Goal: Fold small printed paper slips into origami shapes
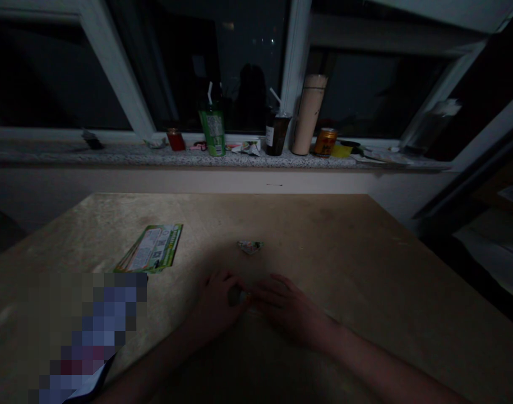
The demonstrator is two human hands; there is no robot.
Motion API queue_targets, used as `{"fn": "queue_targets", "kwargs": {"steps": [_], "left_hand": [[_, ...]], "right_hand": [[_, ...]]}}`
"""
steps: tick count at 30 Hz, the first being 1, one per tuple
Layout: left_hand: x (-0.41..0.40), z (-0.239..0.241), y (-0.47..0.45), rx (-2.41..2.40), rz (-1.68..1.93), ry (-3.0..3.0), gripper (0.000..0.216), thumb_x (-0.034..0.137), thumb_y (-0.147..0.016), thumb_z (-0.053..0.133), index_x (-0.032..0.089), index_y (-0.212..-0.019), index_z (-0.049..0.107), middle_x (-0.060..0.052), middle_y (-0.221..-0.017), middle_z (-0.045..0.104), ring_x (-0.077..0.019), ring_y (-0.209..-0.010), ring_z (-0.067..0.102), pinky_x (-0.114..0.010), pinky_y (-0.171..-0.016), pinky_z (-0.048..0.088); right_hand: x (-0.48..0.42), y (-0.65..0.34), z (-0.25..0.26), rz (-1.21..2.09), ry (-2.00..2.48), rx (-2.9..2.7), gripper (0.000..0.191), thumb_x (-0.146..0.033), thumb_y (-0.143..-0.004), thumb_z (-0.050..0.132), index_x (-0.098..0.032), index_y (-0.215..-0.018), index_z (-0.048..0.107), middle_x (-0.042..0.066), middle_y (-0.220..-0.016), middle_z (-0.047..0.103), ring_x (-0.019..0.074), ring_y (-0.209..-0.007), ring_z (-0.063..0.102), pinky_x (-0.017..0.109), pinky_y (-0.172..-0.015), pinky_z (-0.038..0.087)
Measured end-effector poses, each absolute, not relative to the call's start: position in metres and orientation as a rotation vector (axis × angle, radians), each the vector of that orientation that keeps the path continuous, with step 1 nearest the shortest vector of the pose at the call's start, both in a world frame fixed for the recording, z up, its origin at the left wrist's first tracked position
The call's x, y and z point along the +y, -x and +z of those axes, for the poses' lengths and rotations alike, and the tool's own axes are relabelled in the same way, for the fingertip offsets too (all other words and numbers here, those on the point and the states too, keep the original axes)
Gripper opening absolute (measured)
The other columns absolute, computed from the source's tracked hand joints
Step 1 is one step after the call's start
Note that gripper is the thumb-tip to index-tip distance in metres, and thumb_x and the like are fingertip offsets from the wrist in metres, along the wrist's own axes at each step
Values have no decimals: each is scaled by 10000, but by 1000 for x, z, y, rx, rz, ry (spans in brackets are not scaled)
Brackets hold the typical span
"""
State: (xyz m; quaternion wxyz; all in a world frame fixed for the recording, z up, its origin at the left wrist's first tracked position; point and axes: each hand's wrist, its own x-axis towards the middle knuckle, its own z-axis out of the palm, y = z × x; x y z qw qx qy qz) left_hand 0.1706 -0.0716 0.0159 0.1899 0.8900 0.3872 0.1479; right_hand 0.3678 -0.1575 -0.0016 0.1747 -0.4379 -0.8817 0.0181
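Note:
Low over the wooden table [332, 235], my left hand [220, 300] and my right hand [285, 308] meet in dim light. Their thumbs and fingers close around a small pale thing with an orange spot [246, 295], mostly hidden by the fingers. What it is I cannot make out. My left fingers are bent in a curve, and my right fingers lean inward against the same spot. Just beyond the hands lies a small folded piece of printed paper [250, 247]. A fanned stack of green printed cards [153, 247] rests to the left.
A flat device with a dark rounded edge, its face pixelated [100, 331], lies at the front left. Along the granite windowsill [239, 161] stand a green cup [214, 132], a dark drink cup [276, 134], a pink flask [309, 115], an orange can [326, 143] and a red jar [176, 140].

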Motion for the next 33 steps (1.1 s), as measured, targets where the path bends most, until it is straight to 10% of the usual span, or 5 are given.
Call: {"fn": "queue_targets", "kwargs": {"steps": [33], "left_hand": [[-102,23,-164,779,230,-3036,381,-47,-800,452,191,-1008,666,-72,-1036,701,-245,-940,638,-409,-905,430]], "right_hand": [[-156,-364,0,120,1308,-2440,304,-186,-920,474,-209,-1210,562,40,-1213,613,197,-1109,512,353,-1002,343]]}}
